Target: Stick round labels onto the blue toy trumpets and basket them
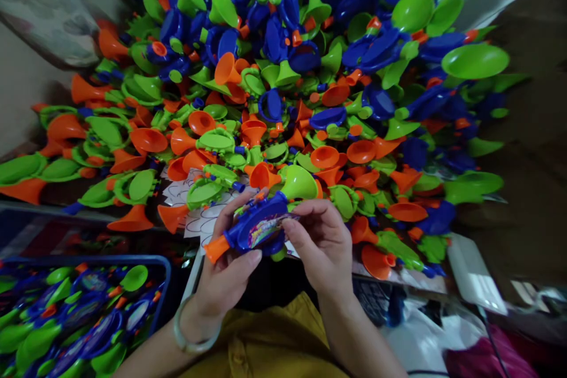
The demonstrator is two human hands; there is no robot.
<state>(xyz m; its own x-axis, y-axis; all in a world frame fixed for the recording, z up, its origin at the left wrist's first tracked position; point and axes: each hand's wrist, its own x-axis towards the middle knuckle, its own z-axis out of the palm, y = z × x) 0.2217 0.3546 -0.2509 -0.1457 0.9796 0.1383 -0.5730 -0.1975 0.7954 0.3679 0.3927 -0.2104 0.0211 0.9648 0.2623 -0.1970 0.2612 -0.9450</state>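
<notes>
My left hand [228, 283] is wrapped round a blue toy trumpet [268, 211] with an orange mouthpiece and a green bell, held level above the table's front edge. A colourful sticker [264, 232] lies across the trumpet's oval face. Between thumb and forefinger, my right hand [325, 251] pinches the sticker's right end, which looks lifted off the face. How much of the sticker touches the plastic I cannot tell. Just beyond my hands, white sheets with curved outlines [199, 221] lie partly under other toy trumpets.
A large heap of blue, green and orange toy trumpets [274, 103] covers the table. At the lower left stands a blue crate [166, 283] holding several trumpets, some with stickers. A white flat object [473, 271] sits at the right edge, near plastic bags [416, 336].
</notes>
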